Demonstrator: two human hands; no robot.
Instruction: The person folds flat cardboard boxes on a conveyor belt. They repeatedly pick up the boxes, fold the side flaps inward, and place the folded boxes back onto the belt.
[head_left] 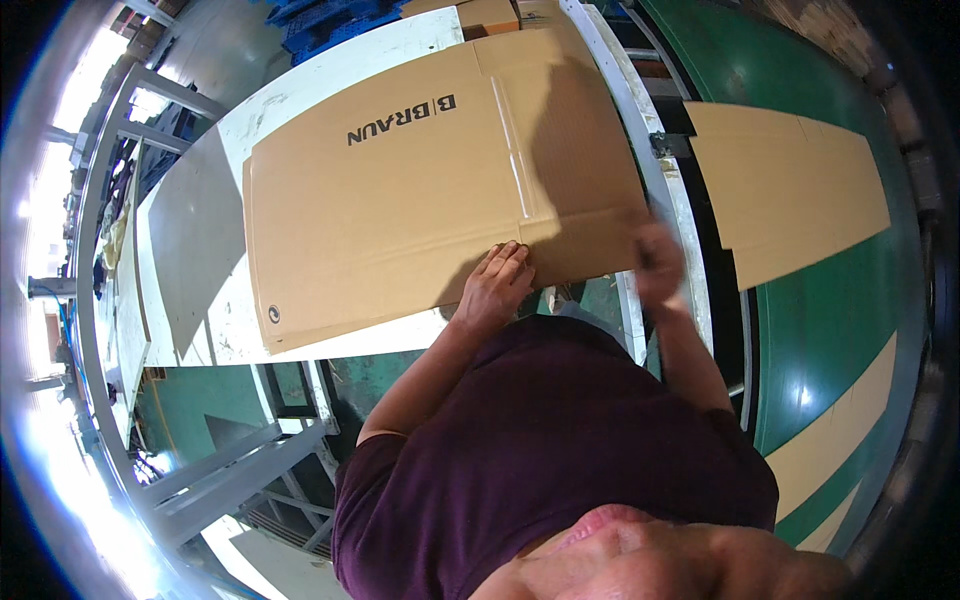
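A large flattened brown cardboard box (380, 220) lies in front of me, with dark print near its far side and a pale seam strip (510, 145) running across it. My left hand (497, 287) rests on the box near its close edge, by the lower end of that strip, fingers lying on the cardboard. My right hand (658, 265) is at the box's near right corner, smeared by motion. Its fingers cannot be made out, nor whether it touches the board. A dark shadow falls over the right part of the box.
Beneath the box is a white tabletop (190, 260). To the right, past a metal rail (650, 150), a green conveyor belt (820, 330) carries cardboard sheets (790, 190). A grey metal frame (90, 250) stands at left, and blue pallets (330, 25) lie at the back.
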